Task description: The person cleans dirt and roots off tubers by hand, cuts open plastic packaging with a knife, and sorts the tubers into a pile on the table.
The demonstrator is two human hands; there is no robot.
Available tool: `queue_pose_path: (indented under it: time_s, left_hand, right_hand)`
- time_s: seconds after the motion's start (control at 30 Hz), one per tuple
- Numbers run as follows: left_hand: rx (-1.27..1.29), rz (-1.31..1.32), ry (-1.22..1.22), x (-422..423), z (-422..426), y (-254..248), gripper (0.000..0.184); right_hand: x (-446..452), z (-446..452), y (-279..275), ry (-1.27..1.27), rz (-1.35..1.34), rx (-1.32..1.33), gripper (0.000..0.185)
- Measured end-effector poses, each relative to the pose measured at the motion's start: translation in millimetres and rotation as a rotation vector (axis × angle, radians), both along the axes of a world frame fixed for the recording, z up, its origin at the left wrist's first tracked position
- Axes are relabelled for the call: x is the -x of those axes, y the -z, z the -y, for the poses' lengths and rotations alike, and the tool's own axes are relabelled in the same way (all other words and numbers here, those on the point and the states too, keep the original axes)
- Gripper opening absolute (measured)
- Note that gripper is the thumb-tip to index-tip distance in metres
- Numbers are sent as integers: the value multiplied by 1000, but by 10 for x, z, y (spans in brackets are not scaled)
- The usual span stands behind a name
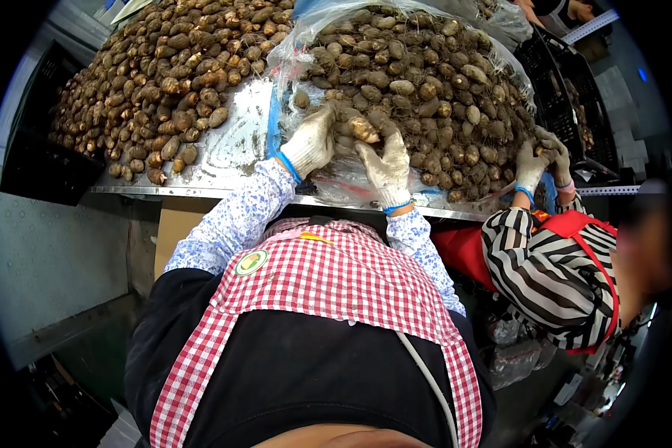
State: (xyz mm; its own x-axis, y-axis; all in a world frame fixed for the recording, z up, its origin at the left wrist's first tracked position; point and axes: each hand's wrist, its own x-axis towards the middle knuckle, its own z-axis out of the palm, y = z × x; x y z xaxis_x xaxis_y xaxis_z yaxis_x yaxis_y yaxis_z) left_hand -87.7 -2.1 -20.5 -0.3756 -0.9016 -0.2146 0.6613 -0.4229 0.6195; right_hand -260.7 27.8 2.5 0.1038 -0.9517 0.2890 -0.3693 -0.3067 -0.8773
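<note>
Both my hands wear dirty white gloves with blue cuffs and meet over the near edge of the right pile of brown, hairy tubers point(425, 97). My left hand point(313, 142) has its fingers curled, their tips dark with soil, against a tuber. My right hand point(387, 160) is closed around a tuber point(364, 130) whose pale end faces me. Under my hands lies crumpled clear plastic point(343, 179). To the left, smoother tubers point(179, 67) lie heaped on the metal table point(235, 134).
A co-worker in a striped top point(545, 276) stands at the right, with gloved hands point(537, 163) holding something at the pile's edge. Black crates stand at the far left point(45, 149) and right point(575, 97). The table's metal front edge runs before me.
</note>
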Motion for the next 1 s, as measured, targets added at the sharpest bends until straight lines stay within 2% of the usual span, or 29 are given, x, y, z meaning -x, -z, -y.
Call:
queue_pose_path:
  time_s: [0.03, 0.1, 0.13, 0.17, 0.27, 0.3, 0.33, 0.37, 0.43, 0.47, 0.5, 0.57, 0.6, 0.67, 0.7, 0.77, 0.8, 0.83, 0.87, 0.93, 1.0]
  left_hand:
    - [100, 28, 42, 2, -36, -48, 33]
    - [183, 334, -48, 200, -141, -109, 39]
    - [185, 310, -73, 203, -206, -145, 41]
    - [187, 285, -99, 196, -270, -182, 43]
    - [219, 333, -155, 244, -409, -308, 43]
    - [266, 376, -176, 251, -441, -271, 44]
    - [311, 420, -199, 260, -463, -224, 45]
    - [243, 328, -155, 272, -473, -156, 48]
    - [320, 422, -190, 315, -492, -108, 50]
    - [359, 468, -205, 357, -523, -164, 52]
    - [220, 303, -158, 396, -596, -231, 52]
    - [209, 89, -180, 449, -559, -153, 50]
    - [208, -18, -195, 452, -532, -136, 49]
    - [165, -252, -118, 402, -555, -252, 48]
    - [145, -321, -108, 387, -575, -256, 48]
    - [126, -428, -98, 339, -556, -148, 48]
    - [118, -338, -116, 336, -547, -44, 48]
    - [112, -246, -131, 347, -566, -75, 48]
    - [105, -153, -146, 360, -588, -104, 49]
    - [127, 97, -231, 388, -618, -118, 42]
    - [186, 388, -288, 379, -611, -55, 38]
  right_hand:
    - [-1, 22, 13, 2, 88, 11, 50]
    - [15, 22, 10, 12, 35, 6, 50]
    - [16, -2, -29, 14, 9, 1, 50]
    - [25, -23, -85, -4, -31, 58, 41]
    - [40, -2, -158, -43, 284, -319, 30]
    - [84, 41, -46, -60, 196, -158, 22]
    - [104, 72, -72, -47, 109, -128, 21]
    - [120, 88, -107, -31, 23, -98, 21]
    - [123, 80, -279, -19, -41, -116, 24]
    - [178, 216, -148, -27, -206, 16, 28]
    - [217, 325, -35, -44, -152, -73, 29]
    - [263, 451, 71, -34, -42, -177, 32]
    - [380, 611, 376, 7, -80, -152, 35]
    - [420, 406, -53, -85, 256, -570, 36]
    - [496, 465, 8, -146, 431, -786, 27]
    - [418, 340, -47, -264, 311, -453, 37]
    - [367, 259, -88, -318, 250, -286, 43]
    - [311, 197, -128, -394, 239, -290, 37]
    - [254, 202, -4, -407, 113, -156, 35]
    - [217, 231, -3, -261, -361, -1, 31]
    - [210, 311, 71, -232, -432, 86, 29]
